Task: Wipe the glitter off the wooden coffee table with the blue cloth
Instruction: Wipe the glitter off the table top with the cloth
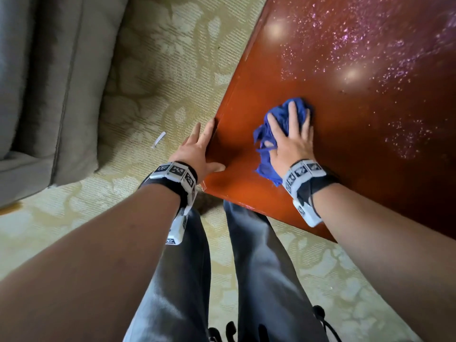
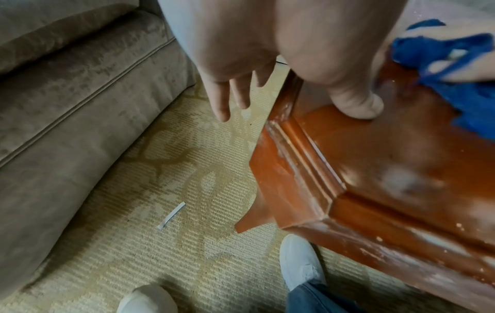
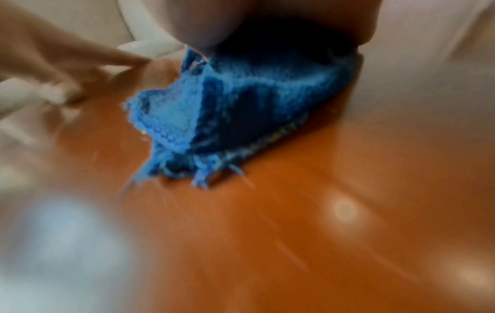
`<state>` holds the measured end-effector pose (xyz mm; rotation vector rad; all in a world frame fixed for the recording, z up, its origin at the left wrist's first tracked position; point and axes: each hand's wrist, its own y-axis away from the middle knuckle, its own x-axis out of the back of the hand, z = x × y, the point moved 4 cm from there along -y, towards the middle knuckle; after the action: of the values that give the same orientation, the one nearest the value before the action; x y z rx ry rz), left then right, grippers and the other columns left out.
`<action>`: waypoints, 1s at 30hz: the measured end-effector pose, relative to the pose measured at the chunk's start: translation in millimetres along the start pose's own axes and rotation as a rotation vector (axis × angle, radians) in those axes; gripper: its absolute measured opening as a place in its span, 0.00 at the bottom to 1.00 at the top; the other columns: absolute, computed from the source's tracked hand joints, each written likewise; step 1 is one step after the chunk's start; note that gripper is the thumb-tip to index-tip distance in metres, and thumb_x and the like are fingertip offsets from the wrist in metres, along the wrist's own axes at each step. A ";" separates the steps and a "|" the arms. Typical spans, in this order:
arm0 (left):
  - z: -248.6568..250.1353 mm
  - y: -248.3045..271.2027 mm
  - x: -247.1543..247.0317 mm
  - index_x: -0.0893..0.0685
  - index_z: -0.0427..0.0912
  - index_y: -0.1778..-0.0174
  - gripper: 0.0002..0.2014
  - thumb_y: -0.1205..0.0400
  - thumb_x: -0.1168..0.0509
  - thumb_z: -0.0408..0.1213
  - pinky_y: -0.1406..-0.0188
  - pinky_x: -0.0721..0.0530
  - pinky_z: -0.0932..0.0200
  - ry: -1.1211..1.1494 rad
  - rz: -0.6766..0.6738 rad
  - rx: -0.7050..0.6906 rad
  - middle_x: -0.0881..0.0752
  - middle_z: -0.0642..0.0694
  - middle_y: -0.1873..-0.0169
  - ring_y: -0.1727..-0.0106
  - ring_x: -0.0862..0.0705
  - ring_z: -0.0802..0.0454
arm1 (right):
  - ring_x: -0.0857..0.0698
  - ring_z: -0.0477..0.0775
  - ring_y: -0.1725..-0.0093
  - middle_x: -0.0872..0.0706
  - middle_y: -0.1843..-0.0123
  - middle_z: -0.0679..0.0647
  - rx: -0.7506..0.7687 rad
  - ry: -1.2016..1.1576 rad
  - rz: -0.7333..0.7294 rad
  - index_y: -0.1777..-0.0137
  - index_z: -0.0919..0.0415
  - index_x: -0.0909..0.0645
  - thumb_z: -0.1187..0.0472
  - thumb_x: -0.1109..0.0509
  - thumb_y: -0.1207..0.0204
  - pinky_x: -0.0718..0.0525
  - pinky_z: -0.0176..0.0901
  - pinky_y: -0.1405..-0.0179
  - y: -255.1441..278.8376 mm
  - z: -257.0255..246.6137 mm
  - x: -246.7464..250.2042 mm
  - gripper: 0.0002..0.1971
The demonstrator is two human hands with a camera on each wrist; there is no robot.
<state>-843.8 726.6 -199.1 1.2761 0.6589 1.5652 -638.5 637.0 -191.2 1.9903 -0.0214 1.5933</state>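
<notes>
Cloth axis: the blue cloth is bunched into a long lump, its long axis running from the near edge of the counter away toward the glitter; the frayed tail points back at the person's wrist.
Cloth position: it lies on the counter near the front left corner, under the right hand, well apart from the densest glitter.
Cloth material: soft, fuzzy weave with loose threads at the hem, seen clearly though blurred in the right wrist view.
Glitter: pink-purple glitter is scattered in streaks across the far and right part of the top; a smaller patch sits to the right of the cloth.
Counter surface: glossy reddish-brown wood with round light reflections; its moulded edge is stepped and shows pale scuffs.
Right hand: palm down on the cloth, fingers spread and nearly straight, pressing it flat; no finger curls round it.
Left hand: the left hand rests at the counter's left edge, fingers straight and hanging beyond the rim, thumb flat on top; it holds nothing.
Floor: beige ribbed carpet with a pale leaf pattern; a small white strip lies on it.
Sofa: a grey-brown velvety sofa stands to the left.
</notes>
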 end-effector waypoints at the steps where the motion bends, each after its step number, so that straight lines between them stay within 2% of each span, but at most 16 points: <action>1: 3.7 -1.1 2.4 0.71 0.71 0.22 0.55 0.25 0.28 0.57 0.22 0.34 0.40 -0.024 0.007 -0.011 0.63 0.57 0.16 0.16 0.48 0.42 | 0.54 0.77 0.20 0.55 0.15 0.59 -0.058 -0.022 0.022 0.20 0.43 0.41 0.55 0.35 0.23 0.44 0.74 0.26 -6.7 -6.9 2.6 0.32; 3: 12.1 -6.0 8.0 0.71 0.71 0.22 0.54 0.24 0.29 0.57 0.23 0.33 0.40 -0.082 0.028 -0.031 0.65 0.56 0.16 0.16 0.46 0.40 | 0.57 0.76 0.20 0.58 0.15 0.59 -0.156 -0.070 0.016 0.19 0.42 0.44 0.53 0.36 0.22 0.45 0.72 0.25 -13.5 -22.1 3.5 0.32; 5: 22.4 -11.5 14.7 0.70 0.70 0.22 0.55 0.25 0.29 0.58 0.23 0.34 0.40 -0.143 0.047 -0.066 0.68 0.54 0.17 0.16 0.46 0.39 | 0.60 0.75 0.20 0.61 0.15 0.58 -0.146 -0.077 -0.034 0.18 0.41 0.47 0.55 0.35 0.23 0.48 0.71 0.24 -6.0 -27.9 -0.8 0.35; 7: 31.1 -15.9 21.3 0.69 0.67 0.20 0.55 0.26 0.28 0.58 0.21 0.37 0.41 -0.217 0.070 -0.105 0.70 0.51 0.17 0.16 0.49 0.39 | 0.60 0.74 0.20 0.62 0.15 0.56 -0.076 -0.057 -0.058 0.18 0.41 0.48 0.60 0.36 0.24 0.48 0.70 0.23 10.4 -18.9 -6.1 0.37; 9: 38.3 -20.7 26.9 0.70 0.65 0.19 0.57 0.28 0.28 0.61 0.21 0.40 0.42 -0.320 0.099 -0.135 0.72 0.49 0.18 0.15 0.55 0.41 | 0.59 0.74 0.19 0.61 0.15 0.56 -0.101 -0.063 -0.060 0.18 0.43 0.46 0.63 0.37 0.25 0.47 0.70 0.23 29.2 1.9 -10.7 0.37; 12: 46.7 -24.4 32.3 0.71 0.58 0.18 0.60 0.30 0.29 0.66 0.20 0.38 0.40 -0.480 0.136 -0.174 0.75 0.48 0.19 0.16 0.63 0.43 | 0.57 0.74 0.19 0.61 0.15 0.57 -0.308 -0.091 -0.060 0.18 0.42 0.48 0.58 0.36 0.22 0.45 0.70 0.23 56.9 30.8 -20.6 0.36; 15: 55.7 -23.2 35.1 0.69 0.47 0.17 0.61 0.29 0.32 0.67 0.21 0.39 0.40 -0.615 0.149 -0.232 0.75 0.50 0.19 0.16 0.68 0.44 | 0.58 0.75 0.20 0.60 0.15 0.58 -0.461 -0.148 -0.031 0.18 0.44 0.48 0.52 0.39 0.20 0.46 0.71 0.24 66.0 31.9 -29.6 0.33; 19: 65.2 -22.2 33.9 0.65 0.39 0.16 0.62 0.30 0.30 0.66 0.20 0.42 0.39 -0.675 0.172 -0.242 0.72 0.47 0.18 0.17 0.68 0.44 | 0.62 0.73 0.20 0.63 0.16 0.58 -0.565 -0.204 -0.062 0.18 0.43 0.51 0.48 0.41 0.19 0.52 0.71 0.22 57.6 18.0 -29.0 0.33; 22: 69.1 -21.8 34.3 0.64 0.38 0.16 0.63 0.30 0.28 0.64 0.19 0.42 0.38 -0.708 0.168 -0.248 0.71 0.46 0.18 0.17 0.68 0.44 | 0.65 0.73 0.20 0.67 0.16 0.56 -0.575 -0.239 -0.091 0.18 0.42 0.55 0.51 0.39 0.21 0.55 0.70 0.22 57.2 17.3 -28.7 0.36; 26: 75.5 -19.6 35.0 0.65 0.50 0.16 0.57 0.27 0.31 0.64 0.20 0.50 0.31 -0.770 0.124 -0.265 0.72 0.40 0.18 0.18 0.70 0.40 | 0.65 0.72 0.20 0.67 0.16 0.55 -0.559 -0.277 -0.065 0.18 0.41 0.55 0.51 0.40 0.20 0.55 0.70 0.22 58.9 16.5 -27.6 0.35; 27: 78.3 -19.5 33.2 0.65 0.51 0.16 0.56 0.27 0.32 0.65 0.21 0.53 0.30 -0.803 0.125 -0.271 0.72 0.38 0.19 0.18 0.71 0.39 | 0.65 0.71 0.20 0.66 0.16 0.55 -0.545 -0.290 -0.056 0.18 0.41 0.54 0.52 0.40 0.20 0.55 0.70 0.22 59.9 17.0 -27.1 0.35; 30: 93.0 -18.8 20.9 0.64 0.40 0.16 0.59 0.27 0.34 0.67 0.21 0.57 0.31 -0.870 0.147 -0.307 0.70 0.37 0.18 0.17 0.69 0.40 | 0.64 0.70 0.19 0.66 0.16 0.53 -0.531 -0.322 -0.038 0.18 0.41 0.53 0.57 0.36 0.22 0.55 0.69 0.22 69.0 23.2 -29.8 0.38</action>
<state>-749.5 737.7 -178.5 1.6024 -0.2214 1.0026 -651.3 559.4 -191.1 1.7774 -0.4775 1.0800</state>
